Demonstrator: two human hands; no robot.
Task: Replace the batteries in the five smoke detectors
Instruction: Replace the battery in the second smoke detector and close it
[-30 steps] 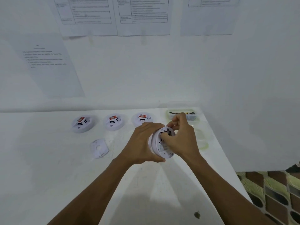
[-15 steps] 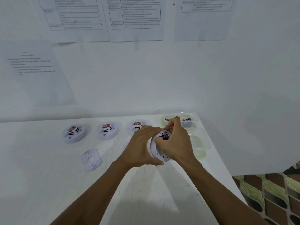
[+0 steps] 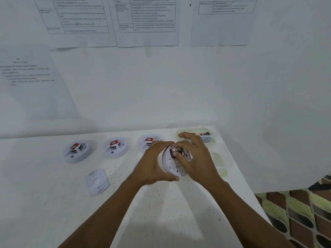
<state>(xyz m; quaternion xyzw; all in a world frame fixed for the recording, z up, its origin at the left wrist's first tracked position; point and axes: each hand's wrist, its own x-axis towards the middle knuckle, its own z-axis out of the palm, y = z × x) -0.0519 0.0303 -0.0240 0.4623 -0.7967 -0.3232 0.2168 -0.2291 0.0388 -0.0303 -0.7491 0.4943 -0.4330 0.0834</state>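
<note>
detector (image 3: pixel 172 165) held on edge over tabletop (image 3: pixel 53 212), near its right edge, back face up toward person | left hand (image 3: pixel 154 163) clasps rim | right hand (image 3: pixel 197 158) fingertips on batteries (image 3: pixel 174 150), pinch or press unclear | cells' long axis looks left-right, ends toward left hand | right hand nearer, best placed for next move

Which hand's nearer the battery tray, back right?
Right. The right hand overlaps the near-left edge of the battery tray in view; the left hand grips the smoke detector, farther left.
</note>
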